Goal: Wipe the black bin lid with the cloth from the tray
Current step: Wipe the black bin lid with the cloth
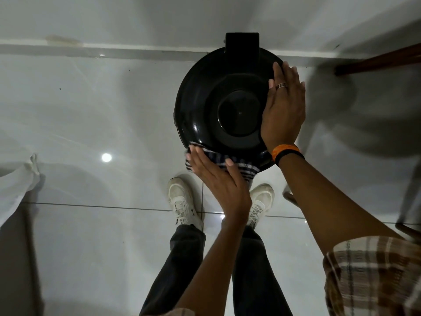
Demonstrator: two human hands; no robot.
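The round black bin lid (205, 103) fills the upper middle of the view, seen from above, with a raised disc in its centre and a black hinge block at the far side. My left hand (216, 176) presses a dark blue and white striped cloth (241, 166) flat against the lid's near rim, fingers spread over it. My right hand (284, 106) lies flat on the lid's right side, fingers pointing away from me, holding nothing. The tray is out of view.
Glossy white floor tiles (91, 110) surround the bin, with a wall skirting behind it. My two white shoes (182, 199) stand just below the lid. A dark wooden furniture leg (376, 62) reaches in at the upper right. White fabric (16, 185) hangs at the left.
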